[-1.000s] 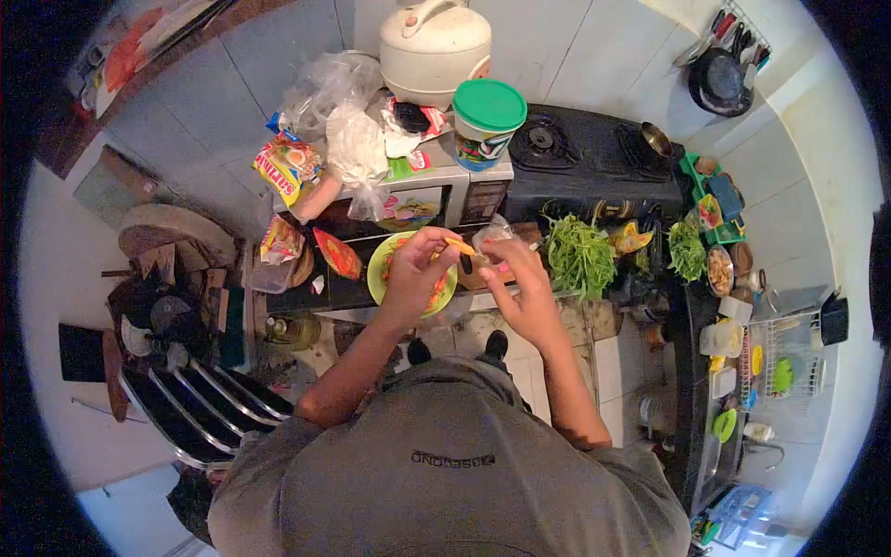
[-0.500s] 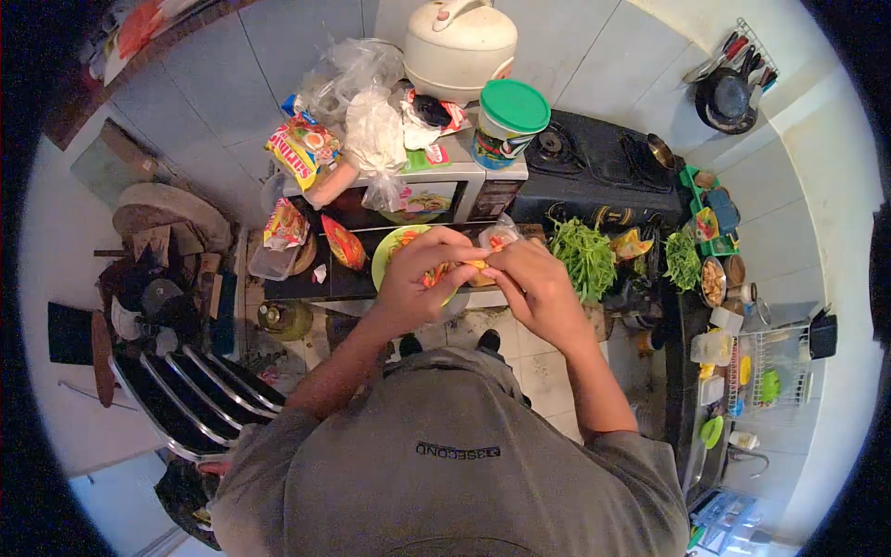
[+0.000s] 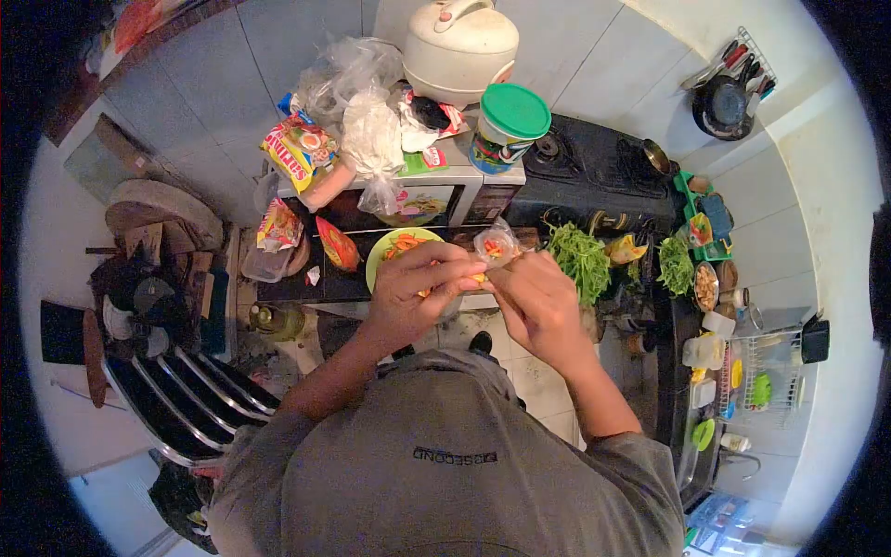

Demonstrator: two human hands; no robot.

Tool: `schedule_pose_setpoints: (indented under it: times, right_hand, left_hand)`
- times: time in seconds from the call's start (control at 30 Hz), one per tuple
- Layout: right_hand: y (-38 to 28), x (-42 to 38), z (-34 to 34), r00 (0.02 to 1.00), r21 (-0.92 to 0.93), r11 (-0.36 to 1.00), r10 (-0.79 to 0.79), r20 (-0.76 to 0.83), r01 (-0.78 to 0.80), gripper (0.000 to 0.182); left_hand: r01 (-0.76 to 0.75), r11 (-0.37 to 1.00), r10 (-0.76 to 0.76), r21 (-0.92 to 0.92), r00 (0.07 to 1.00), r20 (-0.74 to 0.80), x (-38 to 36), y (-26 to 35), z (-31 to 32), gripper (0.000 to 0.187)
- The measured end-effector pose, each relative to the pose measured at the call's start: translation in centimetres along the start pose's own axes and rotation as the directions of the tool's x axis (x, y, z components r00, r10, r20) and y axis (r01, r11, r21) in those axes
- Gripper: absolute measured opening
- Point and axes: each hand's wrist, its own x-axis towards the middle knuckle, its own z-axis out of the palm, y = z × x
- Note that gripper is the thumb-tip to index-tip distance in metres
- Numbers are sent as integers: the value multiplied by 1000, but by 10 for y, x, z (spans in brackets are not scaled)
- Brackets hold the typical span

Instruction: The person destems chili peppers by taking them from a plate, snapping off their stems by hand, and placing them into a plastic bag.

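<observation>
Pinched between the fingertips of both hands is a small yellow-orange chili [image 3: 479, 277], mostly covered by the fingers. My left hand [image 3: 413, 288] is closed on it from the left, above the near edge of a yellow-green bowl [image 3: 373, 265]. Red and orange chilies [image 3: 406, 244] lie in that bowl, partly hidden by this hand. My right hand [image 3: 538, 295] grips the chili from the other side, its fingers curled. Just beyond the hands sits a clear plastic bag [image 3: 494, 243] with red-orange pieces inside.
Leafy greens [image 3: 579, 263] lie right of the hands, near a black stove [image 3: 594, 176]. Behind the bowl, a microwave [image 3: 487, 197] carries a green-lidded tub [image 3: 513, 116], noodle packets [image 3: 299, 148] and a rice cooker [image 3: 459, 51]. A red packet [image 3: 337, 244] stands left of the bowl.
Both hands have come slightly nearer to my body, and the plastic bag and more of the bowl now show. The fingers still pinch the chili. The view has shifted a little.
</observation>
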Motion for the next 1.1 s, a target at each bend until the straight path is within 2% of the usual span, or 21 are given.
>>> schedule_pose_setpoints:
  times: [0.2, 0.33, 0.43, 0.5, 0.53, 0.6, 0.73, 0.8, 0.9, 1.1]
  right_hand:
    - [-4, -1, -3, 999, -59, 998, -16, 30, 17, 32]
    - [-8, 1, -3, 999, -93, 994, -50, 5, 51, 33]
    - [-7, 2, -3, 998, -101, 993, -59, 3, 59, 27]
    - [-3, 3, -2, 1000, 48, 999, -25, 15, 24, 17]
    - [-4, 5, -3, 1000, 49, 999, -21, 15, 20, 17]
    - [-7, 11, -9, 989, 267, 957, 79, 123, -109, 13]
    - [-2, 10, -13, 981, 295, 952, 29, 191, -85, 13]
    - [-2, 7, -14, 943, 415, 882, 86, 323, -223, 16]
    - [-9, 8, -19, 932, 505, 817, 105, 346, -280, 20]
    - [-11, 3, -22, 890, 527, 759, 149, 431, -382, 25]
  left_hand:
    - [4, 1000, -4, 3, 1000, -29, 0, 3, -1, 26]
    - [11, 1000, -11, 11, 999, -33, 0, 8, -2, 26]
    - [24, 1000, -24, -2, 998, -50, 0, 10, -3, 27]
    - [-10, 1000, 8, -25, 999, -42, 0, 11, -5, 27]
    - [-7, 1000, 6, -26, 999, -40, 0, 12, -6, 27]
    - [-27, 996, 26, -82, 999, -20, -1, 12, -7, 28]
    - [-40, 998, 40, -58, 999, 4, -2, 12, -6, 28]
    - [-34, 991, 38, -128, 999, 28, -3, 13, -7, 28]
    - [-22, 983, 31, -184, 998, 48, -6, 13, -8, 28]
    - [-41, 980, 54, -193, 997, 63, -9, 15, -8, 28]
